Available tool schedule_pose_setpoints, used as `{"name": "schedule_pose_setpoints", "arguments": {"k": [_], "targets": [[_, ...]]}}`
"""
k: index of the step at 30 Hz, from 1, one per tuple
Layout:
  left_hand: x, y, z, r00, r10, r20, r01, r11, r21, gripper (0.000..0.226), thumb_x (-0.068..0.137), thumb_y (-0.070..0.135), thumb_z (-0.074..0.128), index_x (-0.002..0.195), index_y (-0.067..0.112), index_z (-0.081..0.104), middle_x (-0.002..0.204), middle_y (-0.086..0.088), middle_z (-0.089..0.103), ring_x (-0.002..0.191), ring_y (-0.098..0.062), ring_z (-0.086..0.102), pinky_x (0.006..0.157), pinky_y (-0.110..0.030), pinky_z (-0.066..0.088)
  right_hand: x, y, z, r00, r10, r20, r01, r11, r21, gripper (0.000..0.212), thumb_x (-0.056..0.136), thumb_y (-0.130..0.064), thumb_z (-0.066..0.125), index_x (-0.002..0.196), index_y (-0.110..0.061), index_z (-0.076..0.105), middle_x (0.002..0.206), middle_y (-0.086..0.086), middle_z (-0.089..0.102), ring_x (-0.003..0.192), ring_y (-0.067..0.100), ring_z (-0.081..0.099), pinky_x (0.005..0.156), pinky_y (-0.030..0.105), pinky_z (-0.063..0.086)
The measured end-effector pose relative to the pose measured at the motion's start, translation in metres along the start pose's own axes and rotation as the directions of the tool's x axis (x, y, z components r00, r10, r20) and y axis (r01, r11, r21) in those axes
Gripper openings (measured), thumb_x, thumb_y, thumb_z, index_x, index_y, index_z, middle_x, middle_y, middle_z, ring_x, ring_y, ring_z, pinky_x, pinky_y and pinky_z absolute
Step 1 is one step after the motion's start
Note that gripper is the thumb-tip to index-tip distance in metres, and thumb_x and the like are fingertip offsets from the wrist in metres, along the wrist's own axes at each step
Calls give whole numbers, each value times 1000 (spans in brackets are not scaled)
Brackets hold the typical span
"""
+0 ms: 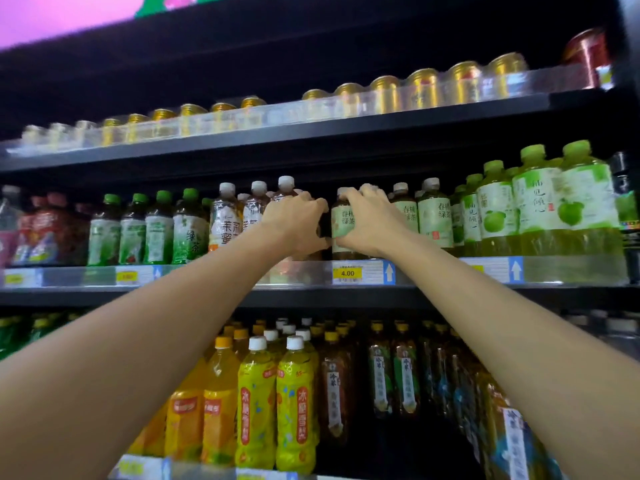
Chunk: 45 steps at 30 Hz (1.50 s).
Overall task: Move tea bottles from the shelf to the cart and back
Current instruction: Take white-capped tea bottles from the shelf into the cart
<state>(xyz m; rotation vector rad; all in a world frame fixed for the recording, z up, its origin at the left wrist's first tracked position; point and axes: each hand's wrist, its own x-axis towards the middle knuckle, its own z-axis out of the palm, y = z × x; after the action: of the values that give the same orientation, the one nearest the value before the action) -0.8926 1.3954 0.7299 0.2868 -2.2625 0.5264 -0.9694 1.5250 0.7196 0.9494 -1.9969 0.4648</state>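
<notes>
Both my arms reach up to the middle shelf [311, 296]. My right hand [367, 223] grips a dark tea bottle [343, 220] with a pale green label and white cap, standing at the shelf front above the 4.00 price tag. My left hand [298, 223] curls round a bottle just to its left; that bottle is almost wholly hidden behind the hand. More of the same green-label tea bottles [434, 216] stand to the right, and white-capped tea bottles [225, 216] stand to the left. No cart is in view.
Gold cans [422, 88] line the top shelf behind a clear rail. Green-capped pale bottles [568, 202] fill the middle shelf's right end. Yellow and orange bottles [256, 403] and dark bottles [381, 375] pack the lower shelf. A clear price rail [346, 271] fronts the middle shelf.
</notes>
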Motion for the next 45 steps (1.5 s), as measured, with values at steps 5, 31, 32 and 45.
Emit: {"name": "schedule_pose_setpoints", "arguments": {"k": [5, 31, 32, 45], "targets": [[-46, -38, -15, 1000, -6, 6, 6, 999, 42, 69, 88, 54, 60, 146, 25, 39, 139, -6, 48, 122, -34, 52, 82, -41, 44, -15, -58, -5, 1000, -16, 25, 15, 999, 45, 78, 79, -36, 74, 145, -18, 37, 140, 8, 39, 131, 29, 36, 95, 41, 44], [-411, -365, -78, 711, -656, 254, 479, 716, 508, 68, 87, 59, 62, 139, 20, 46, 130, -10, 51, 118, -34, 55, 87, -46, 51, -88, -496, 103, 825, -538, 173, 381, 755, 533, 80, 86, -32, 73, 149, -13, 28, 146, 9, 34, 136, 30, 31, 99, 41, 41], [-426, -377, -78, 681, -687, 254, 494, 687, 533, 68, 87, 60, 62, 141, 21, 45, 132, -11, 51, 119, -34, 55, 88, -46, 50, -90, -515, 112, 809, -562, 172, 393, 735, 552, 78, 86, -32, 72, 148, -13, 29, 144, 9, 36, 134, 30, 33, 99, 41, 41], [-558, -501, -62, 459, -866, 196, 542, 448, 711, 70, 87, 62, 61, 140, 19, 46, 123, -12, 56, 105, -29, 61, 81, -43, 57, -112, -720, 232, 605, -776, 175, 441, 511, 738, 84, 86, -28, 72, 153, -12, 24, 158, 11, 25, 146, 32, 23, 111, 44, 38]]}}
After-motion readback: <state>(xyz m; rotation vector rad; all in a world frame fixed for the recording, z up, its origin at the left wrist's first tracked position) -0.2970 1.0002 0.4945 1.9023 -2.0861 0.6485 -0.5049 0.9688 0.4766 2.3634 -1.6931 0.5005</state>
